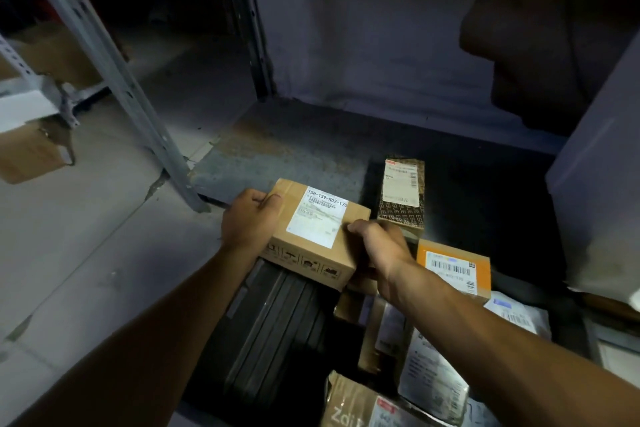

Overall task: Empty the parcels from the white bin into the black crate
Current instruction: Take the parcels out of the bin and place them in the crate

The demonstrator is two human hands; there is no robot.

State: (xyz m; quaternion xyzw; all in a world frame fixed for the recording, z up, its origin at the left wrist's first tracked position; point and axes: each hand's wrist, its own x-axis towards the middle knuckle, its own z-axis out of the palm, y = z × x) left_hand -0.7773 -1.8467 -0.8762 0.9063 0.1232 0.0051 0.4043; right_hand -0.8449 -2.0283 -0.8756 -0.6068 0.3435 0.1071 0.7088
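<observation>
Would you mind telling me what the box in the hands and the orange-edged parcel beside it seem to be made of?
The box, held by the left hand and right hand, looks like plain brown cardboard: matte, with crisp folded edges, printed handling symbols and a white paper label. The orange-edged parcel also seems to be cardboard, matte, with a barcode label; dim light leaves its finish uncertain.

The box's near corners are covered by both hands; a carton is cut off by the bottom edge.
</observation>
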